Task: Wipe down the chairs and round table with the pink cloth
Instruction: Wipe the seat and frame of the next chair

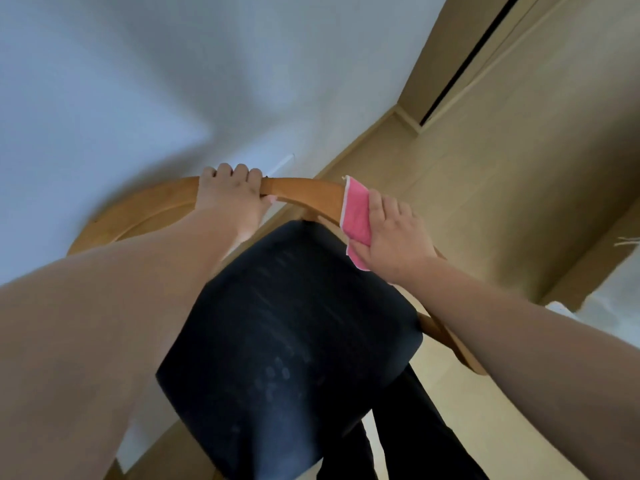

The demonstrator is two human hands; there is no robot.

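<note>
A big white wall [121, 81] fills the top left of the view. A pale wood floor [502, 209] runs along the right side and under everything. A tan door frame with a dark gap [460, 64] stands at the top right.

In the middle is a chair [301, 192] with a curved wooden back rail and a dark, padded seat [294, 341]. The seat has faint dusty marks on it. The picture is blurry, mostly on the left.

The person's two bare arms reach out to the chair. Dark trouser legs [415, 427] show below the seat at the bottom.

The left hand [230, 192] grips the top of the wooden back rail. Its fingers [239, 171] are pressed together and curl over the far side of the rail, and the thumb sits on the near side.

The right hand [394, 233] lies on the right part of the rail. It presses the pink cloth [356, 216] flat on the wood. Its fingers [384, 206] are a little spread on top of the cloth. The cloth is folded and has a pale edge. One corner of it sticks up past the rail.
</note>
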